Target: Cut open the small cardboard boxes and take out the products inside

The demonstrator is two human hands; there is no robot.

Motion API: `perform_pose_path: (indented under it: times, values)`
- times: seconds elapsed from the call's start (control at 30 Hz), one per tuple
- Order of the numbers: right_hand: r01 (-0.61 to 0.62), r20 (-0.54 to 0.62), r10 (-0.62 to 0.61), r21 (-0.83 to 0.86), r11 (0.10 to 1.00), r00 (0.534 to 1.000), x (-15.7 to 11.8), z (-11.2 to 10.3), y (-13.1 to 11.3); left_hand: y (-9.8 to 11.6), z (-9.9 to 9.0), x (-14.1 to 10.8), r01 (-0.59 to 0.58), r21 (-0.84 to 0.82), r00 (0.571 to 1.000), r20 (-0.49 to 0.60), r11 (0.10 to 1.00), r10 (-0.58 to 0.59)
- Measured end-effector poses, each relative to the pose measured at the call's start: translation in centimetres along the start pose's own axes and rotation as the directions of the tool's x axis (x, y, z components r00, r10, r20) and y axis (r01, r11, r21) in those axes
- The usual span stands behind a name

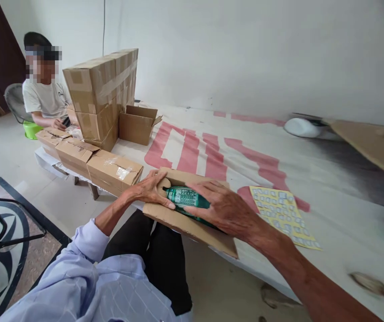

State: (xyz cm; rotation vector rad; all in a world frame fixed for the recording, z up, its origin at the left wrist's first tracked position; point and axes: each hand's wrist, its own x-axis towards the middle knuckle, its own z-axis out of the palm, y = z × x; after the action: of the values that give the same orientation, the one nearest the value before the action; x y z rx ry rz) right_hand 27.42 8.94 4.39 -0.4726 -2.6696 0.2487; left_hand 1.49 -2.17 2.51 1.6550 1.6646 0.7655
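The left hand (153, 188), thumb and fingers spread, clasps the left end of an open carton (192, 230); the right hand (215, 203), palm down, grips a green printed item (183, 197) inside between thumb and fingers.

The cardboard box (192, 230) is plain brown and open at the top, at the near edge of the table (346, 214); it lies slantwise, its left end farther and its right end nearer; its long flaps stand spread outward, one on the near side and one on the far side; inside lies a green container (183, 197), lengthwise along the box, with pale print on its upward face; its right part is mostly hidden, and whether it is one piece or several cannot be told.
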Motion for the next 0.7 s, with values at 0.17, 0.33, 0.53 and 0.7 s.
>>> perform_pose_path:
  times: [0.17,0.33,0.53,0.7]
  values:
    - [-0.400,0.019,0.412,0.287,0.871,0.911,1.9,-4.0,1.6,0.1,0.3,1.1,-0.086,0.059,0.994,-0.061,0.995,0.089]
    - [-0.411,0.321,0.355,0.127,0.903,0.878,2.8,-4.6,1.6,0.6,-0.6,2.4,-0.184,0.216,0.983,0.035,0.959,0.181]
    - [-0.228,0.397,0.274,-0.159,0.961,0.876,1.1,-3.1,-0.3,0.4,-0.8,3.2,-0.204,0.201,0.979,0.036,0.958,0.201]
    - [-0.208,0.529,0.335,-0.285,0.936,0.780,1.0,-2.6,-1.0,0.4,-0.3,3.1,-0.130,0.129,0.991,0.050,0.983,0.125]
